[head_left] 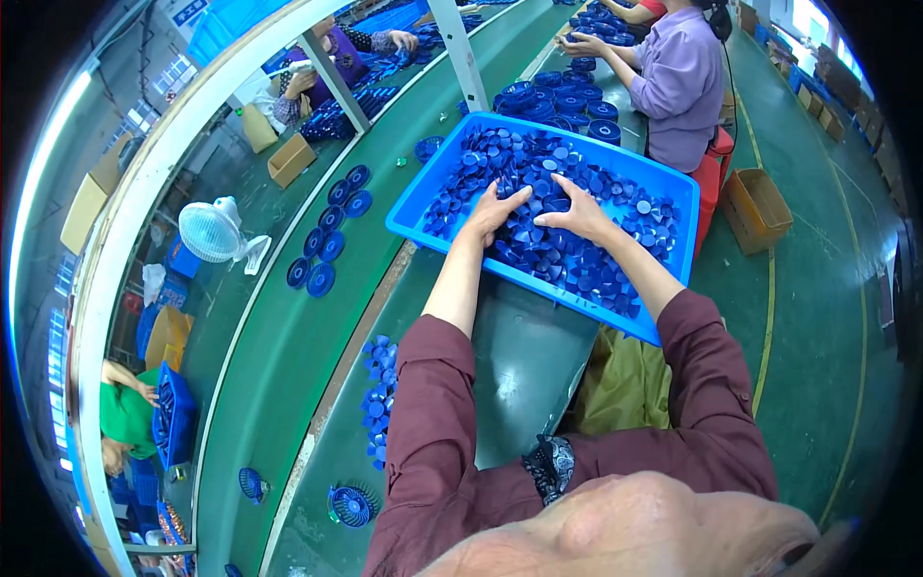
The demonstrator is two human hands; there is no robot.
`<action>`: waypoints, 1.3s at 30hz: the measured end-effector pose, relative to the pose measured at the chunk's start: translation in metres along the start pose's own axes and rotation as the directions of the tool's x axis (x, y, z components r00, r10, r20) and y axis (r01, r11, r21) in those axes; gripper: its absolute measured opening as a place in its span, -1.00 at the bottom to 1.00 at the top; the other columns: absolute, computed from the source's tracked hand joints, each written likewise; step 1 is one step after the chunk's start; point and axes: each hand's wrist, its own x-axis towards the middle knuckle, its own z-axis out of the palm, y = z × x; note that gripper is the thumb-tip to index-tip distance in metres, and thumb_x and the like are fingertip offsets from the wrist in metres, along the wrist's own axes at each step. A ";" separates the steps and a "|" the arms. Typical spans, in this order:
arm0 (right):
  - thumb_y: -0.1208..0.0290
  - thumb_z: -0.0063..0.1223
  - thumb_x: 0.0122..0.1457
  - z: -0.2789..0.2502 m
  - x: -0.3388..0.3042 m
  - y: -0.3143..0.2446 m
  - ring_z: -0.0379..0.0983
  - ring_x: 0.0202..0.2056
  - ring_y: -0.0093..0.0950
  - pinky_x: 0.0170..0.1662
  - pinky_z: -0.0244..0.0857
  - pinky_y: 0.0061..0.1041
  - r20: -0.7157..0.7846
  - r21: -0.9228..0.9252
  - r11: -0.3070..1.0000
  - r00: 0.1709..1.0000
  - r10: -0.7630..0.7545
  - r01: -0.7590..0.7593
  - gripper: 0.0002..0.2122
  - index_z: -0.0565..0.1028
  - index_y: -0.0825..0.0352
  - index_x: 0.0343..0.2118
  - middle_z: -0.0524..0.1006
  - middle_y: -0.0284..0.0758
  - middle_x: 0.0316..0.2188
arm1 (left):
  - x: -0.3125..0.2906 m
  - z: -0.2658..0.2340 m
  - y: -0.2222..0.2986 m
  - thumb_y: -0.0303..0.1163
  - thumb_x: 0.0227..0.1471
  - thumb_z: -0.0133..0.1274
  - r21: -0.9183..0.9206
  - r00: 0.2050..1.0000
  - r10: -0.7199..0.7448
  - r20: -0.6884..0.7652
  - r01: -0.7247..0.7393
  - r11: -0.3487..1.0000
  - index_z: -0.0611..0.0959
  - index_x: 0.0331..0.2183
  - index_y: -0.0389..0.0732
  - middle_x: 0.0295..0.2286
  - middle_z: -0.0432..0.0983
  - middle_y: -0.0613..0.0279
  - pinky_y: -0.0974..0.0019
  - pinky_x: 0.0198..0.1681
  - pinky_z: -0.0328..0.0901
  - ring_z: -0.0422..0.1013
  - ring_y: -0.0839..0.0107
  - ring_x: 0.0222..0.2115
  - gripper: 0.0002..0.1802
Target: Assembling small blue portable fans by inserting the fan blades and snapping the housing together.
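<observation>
A wide blue plastic bin (413, 226) in front of me holds a loose heap of small dark-blue fan blades (538, 183). Both my hands reach into it, facing each other across the middle of the heap. My left hand (492, 212) touches the blades with its thumb stretched toward the right, its other fingers partly sunk among them. Opposite it, my right hand (582, 213) has thumb and forefinger spread wide; its remaining fingers are mostly hidden. Several blades lie between the two hands, and neither hand is closed around one.
Left of the bin runs a green conveyor belt (264, 356) carrying round blue grilles (320, 279). Beside my left forearm, more blades (380, 394) line the bench, with a small blue fan cage (353, 505) nearer. A co-worker in purple (678, 82) stands beyond the bin; a cardboard box (755, 210) sits right.
</observation>
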 end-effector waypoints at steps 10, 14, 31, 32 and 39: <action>0.05 0.41 -0.32 -0.003 0.000 -0.009 0.30 0.09 -0.21 0.16 0.13 -0.37 -0.035 0.086 0.996 0.999 -0.019 0.022 -0.06 0.24 0.49 0.13 0.34 0.03 0.06 | -0.016 0.025 0.013 -0.40 -0.15 0.27 -0.239 0.989 0.134 -0.060 -0.144 0.960 0.52 -0.08 -0.16 -0.25 0.54 0.20 0.28 -0.21 0.37 0.47 0.38 -0.28 -0.48; 0.03 0.39 -0.31 0.000 0.002 -0.016 0.28 0.10 -0.17 0.17 0.11 -0.34 -0.077 0.049 0.997 0.995 -0.063 0.067 -0.06 0.24 0.47 0.14 0.34 0.03 0.07 | -0.021 0.023 0.023 -0.42 -0.12 0.25 -0.291 0.982 0.185 -0.045 -0.190 0.937 0.53 -0.10 -0.17 -0.29 0.56 0.23 0.30 -0.23 0.38 0.48 0.41 -0.32 -0.53; 0.08 0.39 -0.29 0.024 -0.016 -0.130 0.25 0.07 -0.11 0.16 0.10 -0.26 -0.201 -0.083 0.910 0.888 -0.414 0.406 -0.15 0.29 0.39 0.11 0.37 -0.03 0.02 | -0.134 -0.029 0.063 -0.37 -0.09 0.25 -0.173 0.843 0.461 -0.277 -0.515 0.839 0.35 0.08 -0.30 -0.22 0.51 0.21 0.38 -0.15 0.36 0.45 0.48 -0.28 -0.30; 0.11 0.40 -0.28 0.032 -0.023 -0.144 0.25 0.07 -0.11 0.15 0.11 -0.26 -0.177 -0.043 0.897 0.880 -0.440 0.440 -0.16 0.29 0.39 0.10 0.37 -0.04 0.01 | -0.156 -0.036 0.061 -0.37 -0.08 0.25 -0.165 0.842 0.436 -0.319 -0.502 0.849 0.33 0.09 -0.31 -0.18 0.49 0.19 0.38 -0.11 0.33 0.43 0.46 -0.23 -0.28; 0.15 0.40 -0.26 0.131 -0.088 -0.176 0.25 0.09 -0.15 0.17 0.10 -0.30 0.077 0.222 0.843 0.853 -0.517 0.491 -0.16 0.27 0.42 0.11 0.34 -0.05 0.05 | -0.284 -0.071 -0.009 -0.38 -0.04 0.20 -0.123 0.778 0.236 -0.583 -0.372 0.920 0.24 0.15 -0.35 -0.01 0.34 0.14 0.32 0.08 0.19 0.32 0.41 -0.04 -0.24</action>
